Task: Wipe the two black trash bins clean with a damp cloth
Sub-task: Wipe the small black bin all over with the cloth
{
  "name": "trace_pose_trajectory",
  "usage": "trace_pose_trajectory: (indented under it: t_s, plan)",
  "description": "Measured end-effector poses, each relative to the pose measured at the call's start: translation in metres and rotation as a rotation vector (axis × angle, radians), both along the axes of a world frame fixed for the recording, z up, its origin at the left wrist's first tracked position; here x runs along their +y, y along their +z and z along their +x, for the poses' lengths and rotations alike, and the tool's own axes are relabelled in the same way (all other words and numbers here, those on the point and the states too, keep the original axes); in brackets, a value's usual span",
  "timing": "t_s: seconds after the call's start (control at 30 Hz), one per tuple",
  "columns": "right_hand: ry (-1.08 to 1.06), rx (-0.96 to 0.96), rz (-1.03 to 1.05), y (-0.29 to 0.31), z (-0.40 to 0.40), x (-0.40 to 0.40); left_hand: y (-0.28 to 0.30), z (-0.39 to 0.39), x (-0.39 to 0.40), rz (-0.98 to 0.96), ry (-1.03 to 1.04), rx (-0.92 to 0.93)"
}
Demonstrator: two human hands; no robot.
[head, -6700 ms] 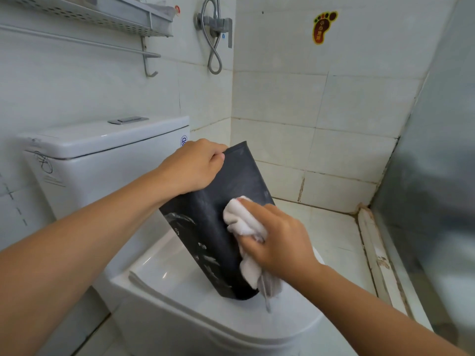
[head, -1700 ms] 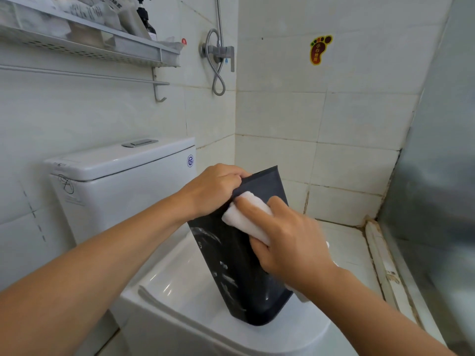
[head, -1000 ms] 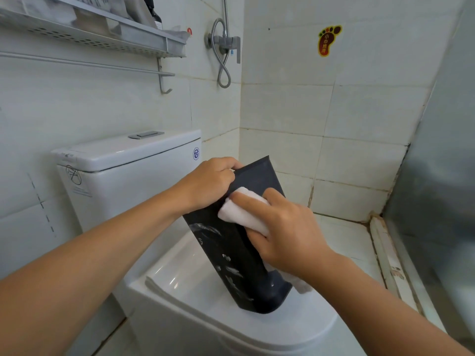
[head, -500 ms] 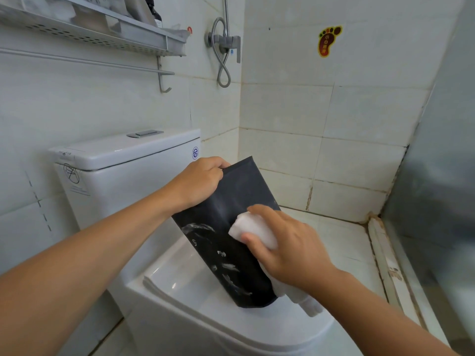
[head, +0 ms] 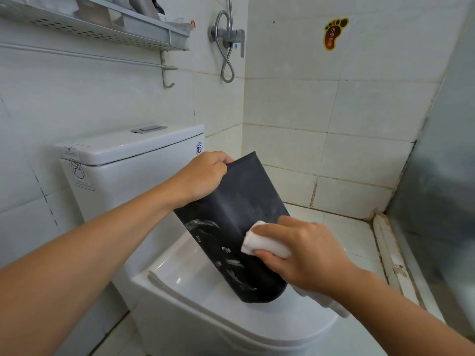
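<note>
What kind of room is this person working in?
A small tiled bathroom, most likely in a home. A white toilet stands against the wall, a shower fitting with its hose hangs in the corner, and a shelf holds toiletries above.

From my feed, the left hand (head: 203,177) covers the upper left corner of the black trash bin (head: 231,222), so I can't see its rim there. My right hand (head: 302,255) hides most of the white cloth (head: 259,244) and the bin's lower right side. The wall shelf (head: 102,32) is cut off at the top edge; its contents are unreadable. Only 1 bin shows.
</note>
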State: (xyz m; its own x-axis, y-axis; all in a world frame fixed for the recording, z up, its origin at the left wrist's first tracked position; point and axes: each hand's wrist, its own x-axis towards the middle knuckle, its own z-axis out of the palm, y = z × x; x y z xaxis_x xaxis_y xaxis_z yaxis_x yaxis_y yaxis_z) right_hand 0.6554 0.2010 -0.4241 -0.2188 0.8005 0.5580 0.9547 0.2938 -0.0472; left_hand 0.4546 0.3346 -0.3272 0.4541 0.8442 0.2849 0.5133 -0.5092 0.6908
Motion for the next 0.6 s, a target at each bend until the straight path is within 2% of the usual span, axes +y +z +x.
trace_pose_trajectory:
  t_s: [0.17,0.43,0.6]
  plan:
    - [-0.05,-0.03,0.04,-0.003,-0.003,-0.005,-0.001,0.005,-0.001,0.019,0.034,-0.008]
    - [-0.055,0.121,0.243,0.033,-0.046,0.02,0.003,0.015,-0.011,0.013,-0.01,0.039]
    - [0.035,0.037,0.165,0.024,-0.03,0.008,0.006,0.012,-0.012,-0.011,-0.014,0.012]
